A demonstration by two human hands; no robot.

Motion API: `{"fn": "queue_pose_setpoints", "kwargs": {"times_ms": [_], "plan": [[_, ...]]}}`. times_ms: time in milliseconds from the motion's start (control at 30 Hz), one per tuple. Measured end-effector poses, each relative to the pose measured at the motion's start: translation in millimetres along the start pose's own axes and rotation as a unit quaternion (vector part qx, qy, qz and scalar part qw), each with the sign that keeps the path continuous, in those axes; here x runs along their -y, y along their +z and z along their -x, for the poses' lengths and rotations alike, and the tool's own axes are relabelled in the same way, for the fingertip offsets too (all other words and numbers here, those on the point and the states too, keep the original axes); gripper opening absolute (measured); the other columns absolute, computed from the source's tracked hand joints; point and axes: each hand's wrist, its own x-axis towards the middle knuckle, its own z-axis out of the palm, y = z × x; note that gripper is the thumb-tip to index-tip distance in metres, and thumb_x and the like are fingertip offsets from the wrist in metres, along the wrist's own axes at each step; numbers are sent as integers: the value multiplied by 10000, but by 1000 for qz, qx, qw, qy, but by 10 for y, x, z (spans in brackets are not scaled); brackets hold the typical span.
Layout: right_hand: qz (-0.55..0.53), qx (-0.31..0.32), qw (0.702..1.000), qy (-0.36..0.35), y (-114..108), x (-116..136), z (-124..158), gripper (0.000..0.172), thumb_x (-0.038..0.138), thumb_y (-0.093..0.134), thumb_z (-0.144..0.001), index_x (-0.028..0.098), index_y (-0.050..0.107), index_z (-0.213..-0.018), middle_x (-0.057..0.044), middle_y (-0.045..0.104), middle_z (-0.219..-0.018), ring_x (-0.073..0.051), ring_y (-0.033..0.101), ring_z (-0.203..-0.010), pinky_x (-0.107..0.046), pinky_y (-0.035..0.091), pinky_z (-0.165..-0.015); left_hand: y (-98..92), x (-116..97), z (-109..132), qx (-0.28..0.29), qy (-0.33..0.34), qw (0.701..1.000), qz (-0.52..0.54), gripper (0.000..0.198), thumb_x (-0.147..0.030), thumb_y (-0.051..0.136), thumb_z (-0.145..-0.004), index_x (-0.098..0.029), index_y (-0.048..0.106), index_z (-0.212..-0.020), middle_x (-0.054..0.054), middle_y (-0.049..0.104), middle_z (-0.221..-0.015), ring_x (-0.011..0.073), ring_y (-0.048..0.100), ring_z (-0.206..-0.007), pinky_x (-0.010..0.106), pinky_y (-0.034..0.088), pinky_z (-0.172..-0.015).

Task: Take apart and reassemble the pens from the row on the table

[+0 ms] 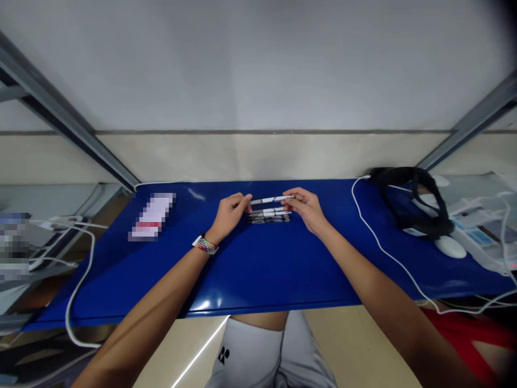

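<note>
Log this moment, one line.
left hand: slim white-and-dark stick, left end; right hand: its right end; nearby: similar sticks on glossy blue tabletop

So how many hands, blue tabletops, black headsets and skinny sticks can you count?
Left hand and right hand: 2
Blue tabletop: 1
Black headset: 1
Thin sticks: at least 3, too bunched to be sure
Total: at least 7

On my table [258,269], pens [268,212] lie at twelve o'clock, a headset [434,229] at two, a blurred thing [152,215] at ten. The wall [258,64] is behind.
</note>
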Motion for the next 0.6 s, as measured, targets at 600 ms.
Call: {"fn": "queue_pose_setpoints", "kwargs": {"times_ms": [600], "plan": [[-31,-24,999,11,-4,-66,-34,370,458,925,-754,228,780,-1004,-31,786,-856,-171,710,-686,-346,595,-689,41,92,-23,-5,-6,997,79,446,-452,796,-917,-241,687,-1294,34,759,-951,198,706,-872,348,558,-859]]}}
